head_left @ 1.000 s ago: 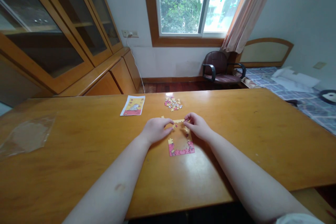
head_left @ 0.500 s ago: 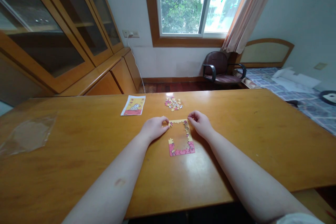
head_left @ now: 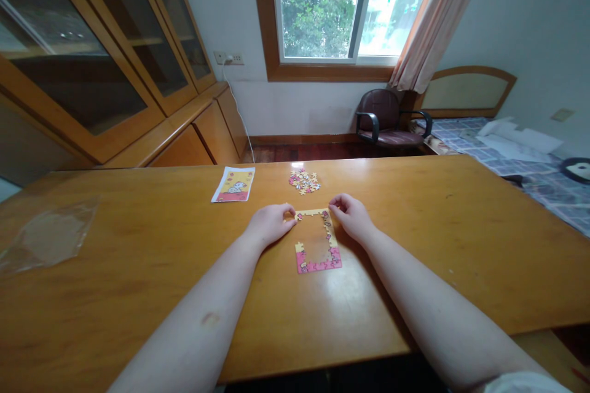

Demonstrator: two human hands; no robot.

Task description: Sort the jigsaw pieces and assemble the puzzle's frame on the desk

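— Grip first, then: how does the person's left hand (head_left: 271, 225) stand?

— Thumb and fingers curl beside the upper left corner of a flat rectangular jigsaw border of yellow and pink pieces (head_left: 321, 266); whether they pinch a piece cannot be told. The right hand (head_left: 349, 216) has its thumb and fingertips drawn close at the upper right corner, and a held piece cannot be made out there either.

— How far along does the border seem?

— Its pink bottom row looks joined, the right side climbs from pink into yellow, and a yellow top row spans between the hands. The left side is unfinished, with a gap below its top corner. The middle is unfilled, so most inner pieces seem left to place.

— And the others?

— They lie beyond the border in a loose heap of small yellow, pink and white jigsaw pieces (head_left: 304, 182), with a yellow and red printed picture sheet (head_left: 235, 185) to its left.

— What carries it all?

— A broad, glossy brown wooden table (head_left: 152, 239), a clear plastic bag (head_left: 48, 236) at its left. Around it are a glass-fronted wooden cabinet (head_left: 175, 83), a wood-framed window (head_left: 318, 6), a pink curtain (head_left: 442, 18) and a dark brown armchair (head_left: 382, 112).
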